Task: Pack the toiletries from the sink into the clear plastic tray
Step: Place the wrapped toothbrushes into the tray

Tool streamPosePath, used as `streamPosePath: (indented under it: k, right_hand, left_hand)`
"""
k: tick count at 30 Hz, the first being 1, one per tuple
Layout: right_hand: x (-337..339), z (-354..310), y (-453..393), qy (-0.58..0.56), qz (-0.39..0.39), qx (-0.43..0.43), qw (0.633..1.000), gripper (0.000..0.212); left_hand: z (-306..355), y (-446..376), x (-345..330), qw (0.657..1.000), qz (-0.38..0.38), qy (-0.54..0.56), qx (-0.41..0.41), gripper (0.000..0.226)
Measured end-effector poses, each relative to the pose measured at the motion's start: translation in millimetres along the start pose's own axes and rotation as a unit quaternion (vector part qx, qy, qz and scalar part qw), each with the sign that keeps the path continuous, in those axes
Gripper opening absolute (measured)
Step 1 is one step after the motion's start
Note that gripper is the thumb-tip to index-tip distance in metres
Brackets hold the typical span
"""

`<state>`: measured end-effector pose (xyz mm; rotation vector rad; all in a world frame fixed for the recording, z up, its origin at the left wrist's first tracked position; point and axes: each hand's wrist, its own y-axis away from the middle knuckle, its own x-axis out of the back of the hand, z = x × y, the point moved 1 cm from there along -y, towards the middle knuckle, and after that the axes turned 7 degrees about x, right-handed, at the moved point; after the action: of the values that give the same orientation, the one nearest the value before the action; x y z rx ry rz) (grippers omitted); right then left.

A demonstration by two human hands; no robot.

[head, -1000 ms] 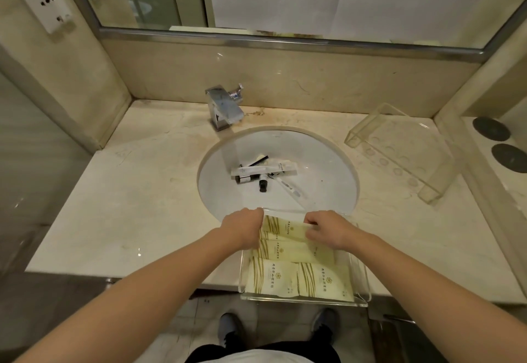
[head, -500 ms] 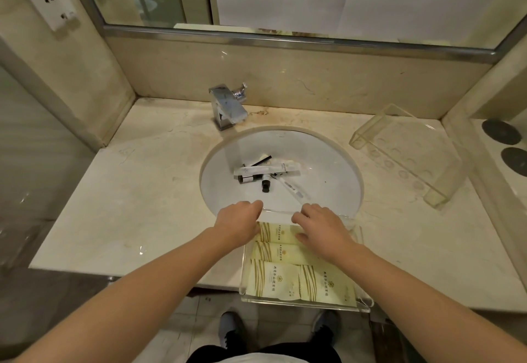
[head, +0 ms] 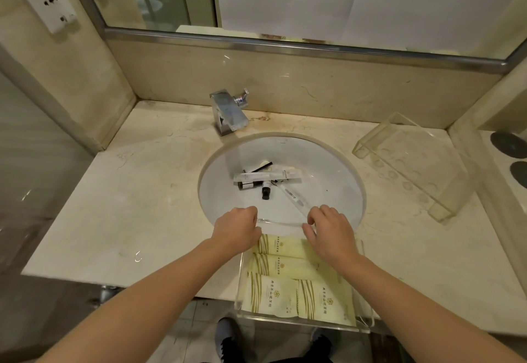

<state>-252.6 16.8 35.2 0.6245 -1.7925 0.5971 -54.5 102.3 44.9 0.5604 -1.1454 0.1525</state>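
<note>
Two hands sit at the far edge of the clear plastic tray (head: 302,323), which rests on the bench (head: 128,191) at its near edge, partly overhanging the sink (head: 328,163) rim. Left hand (head: 235,230): fingers curled under at the tray's far-left corner, on or at the far wall; whether it actually grips the wall cannot be told. Right hand (head: 330,234): fingers bent downward over the far-right part of the wall, fingertips (head: 312,220) at the wall's top edge; a firm grip is not confirmed.

Tray contents: pale yellow sachets (head: 285,294) w/ gold stripes, lying flat in approx. three rows, the near row side by side.

Remaining toiletries lie clustered in the sink basin, apart from both hands: small dark bottles (head: 265,191), a white wrapped pack (head: 256,176), and a wrapped toothbrush (head: 293,195) angled toward the right hand.

Faucet (head: 229,116) stands behind the sink. A second clear acrylic rack (head: 410,163) sits on the bench at far right, well apart from the tray. Mirror (head: 342,0) above.
</note>
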Motion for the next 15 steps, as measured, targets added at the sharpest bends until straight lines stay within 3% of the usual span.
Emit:
streamPosePath:
  k: [4, 11, 15]
  right_hand:
    - [0.5, 10.3, -22.2, -0.04, -0.049, -0.073, 0.995, 0.012]
    - [-18.1, 31.8, -65.7, -0.094, -0.256, -0.152, 0.95, 0.01]
    - [-40.8, 43.9, -84.8, -0.074, -0.376, -0.137, 0.913, 0.032]
  left_hand:
    - [-2.0, -10.2, 5.0, 0.996, 0.024, 0.073, 0.044, 0.017]
    - [-14.7, -44.7, 11.3, 0.98, 0.012, 0.151, 0.126, 0.018]
    - [-23.5, -70.9, 10.1, 0.975, -0.023, 0.157, 0.156, 0.02]
